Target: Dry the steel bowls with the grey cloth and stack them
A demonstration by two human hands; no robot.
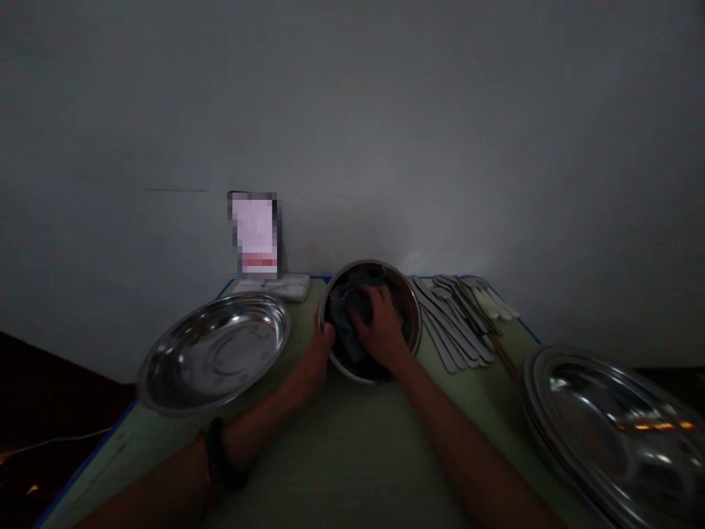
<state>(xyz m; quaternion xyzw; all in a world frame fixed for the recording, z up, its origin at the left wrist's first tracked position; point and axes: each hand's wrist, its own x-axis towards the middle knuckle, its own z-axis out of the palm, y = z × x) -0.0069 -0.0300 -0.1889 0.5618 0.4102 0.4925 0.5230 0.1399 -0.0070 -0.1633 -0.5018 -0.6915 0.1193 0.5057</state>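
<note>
A round steel bowl (pixel 416 323) is at the middle of the table, its opening turned toward me. My left hand (pixel 318 353) grips the bowl's left side, with the thumb over the rim. Inside the bowl, my right hand (pixel 380 323) presses a dark grey cloth (pixel 346 312) with its fingers curled on it. Part of the cloth and the bowl's inner bottom are hidden by that hand and by shadow.
An oval steel dish (pixel 220 356) lies at the left. Stacked steel dishes (pixel 600 426) stand at the right. Several flat-handled utensils (pixel 452 330) and white-handled pieces (pixel 493 301) lie behind. A lit phone (pixel 256 231) leans against the wall, near a white packet (pixel 291 286).
</note>
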